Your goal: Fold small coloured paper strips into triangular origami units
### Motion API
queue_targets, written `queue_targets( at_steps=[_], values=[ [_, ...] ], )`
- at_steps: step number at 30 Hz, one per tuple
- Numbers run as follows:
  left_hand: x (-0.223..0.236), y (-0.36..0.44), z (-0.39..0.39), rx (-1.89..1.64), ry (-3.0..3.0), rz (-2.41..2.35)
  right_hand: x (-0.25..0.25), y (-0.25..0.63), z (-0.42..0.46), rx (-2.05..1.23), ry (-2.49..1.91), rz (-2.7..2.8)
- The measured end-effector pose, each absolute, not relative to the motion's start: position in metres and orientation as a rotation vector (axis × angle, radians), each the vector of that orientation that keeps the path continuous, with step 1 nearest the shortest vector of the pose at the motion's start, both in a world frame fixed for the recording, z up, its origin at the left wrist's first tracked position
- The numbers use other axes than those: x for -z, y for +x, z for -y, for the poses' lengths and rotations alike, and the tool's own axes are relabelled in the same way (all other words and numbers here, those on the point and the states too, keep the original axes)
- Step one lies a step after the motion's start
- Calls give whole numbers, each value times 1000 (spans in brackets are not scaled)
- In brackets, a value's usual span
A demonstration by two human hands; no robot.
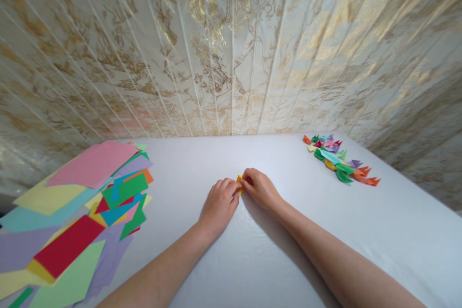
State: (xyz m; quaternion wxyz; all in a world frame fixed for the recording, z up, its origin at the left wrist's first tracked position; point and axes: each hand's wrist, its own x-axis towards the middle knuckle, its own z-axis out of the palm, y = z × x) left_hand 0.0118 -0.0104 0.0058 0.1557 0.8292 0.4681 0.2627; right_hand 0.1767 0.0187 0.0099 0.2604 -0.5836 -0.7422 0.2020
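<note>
Being pinched by the left hand (219,204) and right hand (262,190): one yellow paper (240,193).
It is held between both hands' narrowed fingertips, at the middle of one table (180,168). To the right, folded papers (344,169) are clustered, too overlapped to be counted; to the left, sheets (70,245) are heaped, likewise uncountable, with one large pink sheet (96,163) laid over others.

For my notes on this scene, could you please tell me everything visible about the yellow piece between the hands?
The small yellow piece looks like paper, perhaps folded, but its full shape is hidden. The left hand and right hand hold it from either side, over the middle of the white table; whether it touches the surface is unclear.
</note>
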Motion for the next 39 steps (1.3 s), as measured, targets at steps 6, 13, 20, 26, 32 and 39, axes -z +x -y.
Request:
queue_targets(
  at_steps=[6,13,20,26,32,39],
  values=[
    [-10,14,15,-694,2444,-1349,-11,175,-19,-548,-1588,1997],
    [-9,15,17,-722,2437,-1336,-14,175,-20,-533,-1622,2000],
    [-10,15,18,-721,2423,-1313,-13,179,-23,-538,-1634,1988],
    [-12,15,17,-712,2415,-1291,-14,182,-25,-606,-1639,1973],
    [-11,15,16,-696,2432,-1280,-18,178,-24,-599,-1716,1950],
    [-15,16,18,-635,2473,-1303,-21,178,-20,-331,-1924,1990]
  ],
)
